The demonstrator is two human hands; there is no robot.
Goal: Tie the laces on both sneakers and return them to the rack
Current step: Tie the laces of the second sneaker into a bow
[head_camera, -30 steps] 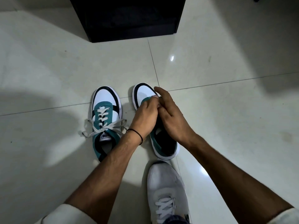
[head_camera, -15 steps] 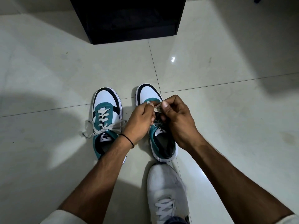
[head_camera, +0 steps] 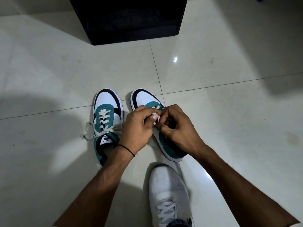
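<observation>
Two teal, white and black sneakers stand side by side on the pale tiled floor, toes pointing away from me. The left sneaker [head_camera: 106,115] has its white lace tied in a bow, loops lying to both sides. Over the right sneaker [head_camera: 144,99] both hands meet. My left hand [head_camera: 136,128] and my right hand [head_camera: 178,126] each pinch the white lace [head_camera: 155,117] between fingertips, just above the shoe's tongue. Most of that shoe's lacing is hidden under my hands.
A black shoe rack [head_camera: 129,18] stands on the floor straight ahead, its inside dark. My own white sneaker [head_camera: 168,192] is planted on the floor just behind the right sneaker. Bare tile lies to both sides.
Both hands have drawn back from the right sneaker's toe to above its tongue, and the white lace now shows pinched between the fingertips. The left sneaker has not moved.
</observation>
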